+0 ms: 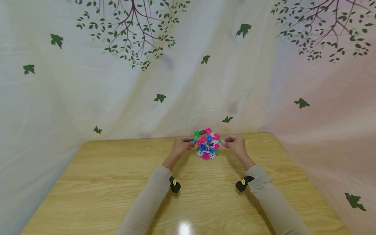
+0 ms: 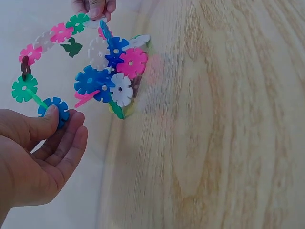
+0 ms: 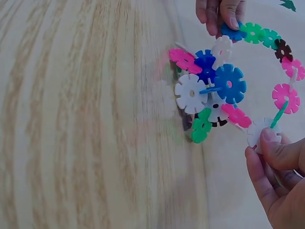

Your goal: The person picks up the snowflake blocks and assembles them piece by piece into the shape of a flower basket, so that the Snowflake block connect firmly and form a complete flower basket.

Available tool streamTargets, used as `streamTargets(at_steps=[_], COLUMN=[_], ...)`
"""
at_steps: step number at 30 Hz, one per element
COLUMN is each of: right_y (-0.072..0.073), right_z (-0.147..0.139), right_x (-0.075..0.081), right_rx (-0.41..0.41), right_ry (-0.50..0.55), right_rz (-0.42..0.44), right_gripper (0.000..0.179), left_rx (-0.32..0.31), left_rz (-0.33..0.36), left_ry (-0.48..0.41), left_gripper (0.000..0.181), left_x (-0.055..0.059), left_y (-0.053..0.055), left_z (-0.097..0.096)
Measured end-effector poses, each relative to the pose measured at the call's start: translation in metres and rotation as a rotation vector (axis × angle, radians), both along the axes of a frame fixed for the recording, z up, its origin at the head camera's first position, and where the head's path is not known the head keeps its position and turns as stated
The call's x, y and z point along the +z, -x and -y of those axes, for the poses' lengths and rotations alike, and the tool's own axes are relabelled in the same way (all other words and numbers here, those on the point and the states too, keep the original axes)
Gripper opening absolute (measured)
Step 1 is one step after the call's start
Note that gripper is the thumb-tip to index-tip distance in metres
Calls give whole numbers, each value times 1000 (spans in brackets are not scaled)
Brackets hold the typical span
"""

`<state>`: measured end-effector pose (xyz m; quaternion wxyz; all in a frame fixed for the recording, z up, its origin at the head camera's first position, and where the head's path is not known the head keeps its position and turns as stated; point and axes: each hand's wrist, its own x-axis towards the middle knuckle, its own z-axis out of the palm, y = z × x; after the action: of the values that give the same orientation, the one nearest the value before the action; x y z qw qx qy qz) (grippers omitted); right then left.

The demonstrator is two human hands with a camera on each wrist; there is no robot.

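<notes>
A chain of notched plastic snowflake discs arches between my two hands, in pink, green, brown, white and blue. My left hand (image 1: 180,146) pinches a blue disc (image 2: 57,103) at one end, thumb over its face. At the other end, my right hand (image 1: 235,143) pinches a white disc (image 3: 257,131) between thumb and fingers, with a thin green disc (image 3: 280,113) slotted into it. Between the hands, a rounded cluster of interlocked discs (image 1: 206,156) stands on the table, mostly blue, white and pink. The chain rises behind and above this cluster in the head view.
The wooden table (image 1: 117,195) ends just behind the cluster. A pale curtain (image 1: 188,81) printed with branches and leaves hangs at the back and sides. Small black devices (image 1: 175,186) are strapped at both wrists.
</notes>
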<state>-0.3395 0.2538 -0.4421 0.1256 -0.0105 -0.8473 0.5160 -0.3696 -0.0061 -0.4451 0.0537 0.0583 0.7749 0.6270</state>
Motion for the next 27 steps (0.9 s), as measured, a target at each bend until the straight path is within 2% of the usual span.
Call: streamTargets(at_steps=[13, 27], right_y=[0, 11], right_z=[3, 1], right_x=[-2, 5], right_rx=[5, 46], right_ry=[-26, -50], right_rz=[43, 65], right_gripper=[11, 7], left_rx=[-32, -44], left_rz=[-4, -30], left_ry=[33, 17], left_gripper=[25, 22], left_x=[0, -3], left_y=[10, 15], left_z=[1, -1])
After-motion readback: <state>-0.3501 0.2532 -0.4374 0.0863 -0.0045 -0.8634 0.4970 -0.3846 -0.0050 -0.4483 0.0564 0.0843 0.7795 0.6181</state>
